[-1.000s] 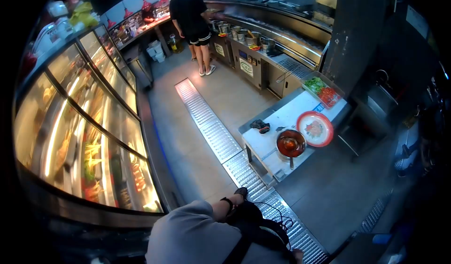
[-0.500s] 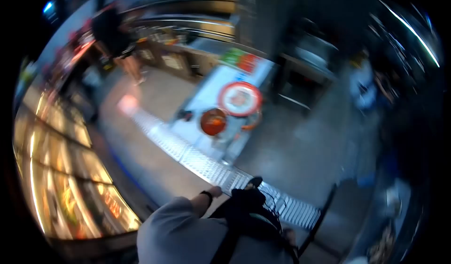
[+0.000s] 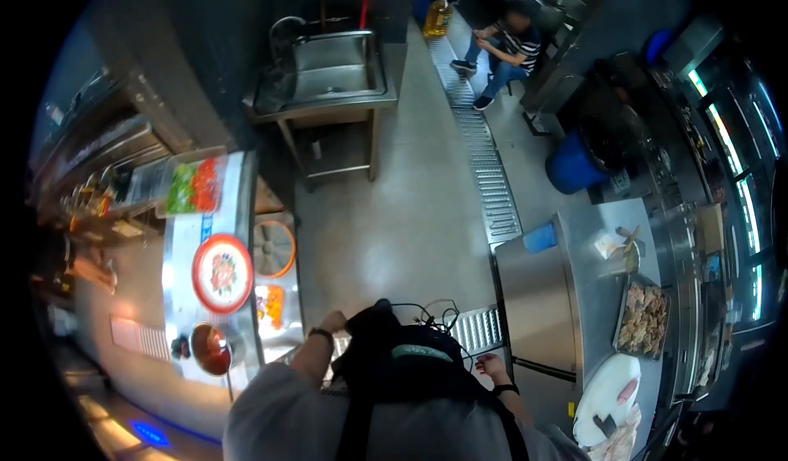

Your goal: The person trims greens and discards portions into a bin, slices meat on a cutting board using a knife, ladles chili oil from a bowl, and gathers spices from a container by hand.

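Note:
My left hand [image 3: 332, 322] hangs low beside the black bag [image 3: 398, 342] worn at my front, near the right edge of the table with the dishes. Its fingers point away from the camera, so I cannot see what they do. On the bag's other side my right hand [image 3: 491, 366] is lowered, its fingers loosely bent and apart with nothing in them. It is near the steel counter [image 3: 538, 284]. To the left, a red-rimmed floral plate [image 3: 222, 273] lies on the table [image 3: 182, 239], and a pan of red-brown sauce [image 3: 211, 348] stands below it.
Chopped green and red vegetables [image 3: 194, 186] fill a clear container. A steel sink [image 3: 332, 63] stands ahead. A person [image 3: 513, 46] sits beside the floor grate [image 3: 484, 161]. Right: a blue bin [image 3: 574, 161], a tray of brown pieces [image 3: 643, 317], a white cutting board [image 3: 607, 387].
My view has swung to the right and sharpened. The table with the plate has shifted to the left; the right-hand counter and seated person now show clearly. My right hand has come into plain view.

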`<move>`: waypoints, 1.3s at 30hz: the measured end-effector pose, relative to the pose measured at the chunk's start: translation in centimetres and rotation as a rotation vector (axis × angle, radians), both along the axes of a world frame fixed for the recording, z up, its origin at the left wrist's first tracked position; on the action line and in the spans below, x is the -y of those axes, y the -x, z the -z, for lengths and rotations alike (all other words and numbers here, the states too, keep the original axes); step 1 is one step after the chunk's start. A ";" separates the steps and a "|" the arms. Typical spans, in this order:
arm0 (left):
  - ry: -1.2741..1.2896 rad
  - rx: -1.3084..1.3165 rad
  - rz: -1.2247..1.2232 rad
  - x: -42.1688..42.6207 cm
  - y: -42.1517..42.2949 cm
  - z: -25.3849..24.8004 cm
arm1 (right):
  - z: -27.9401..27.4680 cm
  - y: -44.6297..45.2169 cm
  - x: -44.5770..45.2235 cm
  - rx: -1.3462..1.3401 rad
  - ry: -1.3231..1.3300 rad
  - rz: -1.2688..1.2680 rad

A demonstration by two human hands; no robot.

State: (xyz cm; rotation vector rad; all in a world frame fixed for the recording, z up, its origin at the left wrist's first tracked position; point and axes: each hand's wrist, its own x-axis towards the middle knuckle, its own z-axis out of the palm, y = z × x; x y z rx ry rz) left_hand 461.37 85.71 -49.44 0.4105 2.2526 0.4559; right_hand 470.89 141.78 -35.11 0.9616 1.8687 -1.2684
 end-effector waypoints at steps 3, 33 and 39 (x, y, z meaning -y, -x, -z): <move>-0.019 0.231 -0.650 -3.0 12.0 -7.1 | 0.8 6.4 -3.2 -0.199 0.040 0.061; -0.266 -0.117 -0.589 -26.5 71.4 -9.2 | 13.1 96.2 -26.3 -0.691 -0.173 -1.092; -0.076 0.140 -0.348 -19.8 88.7 -5.2 | 4.8 112.4 -21.2 -0.230 0.036 -0.142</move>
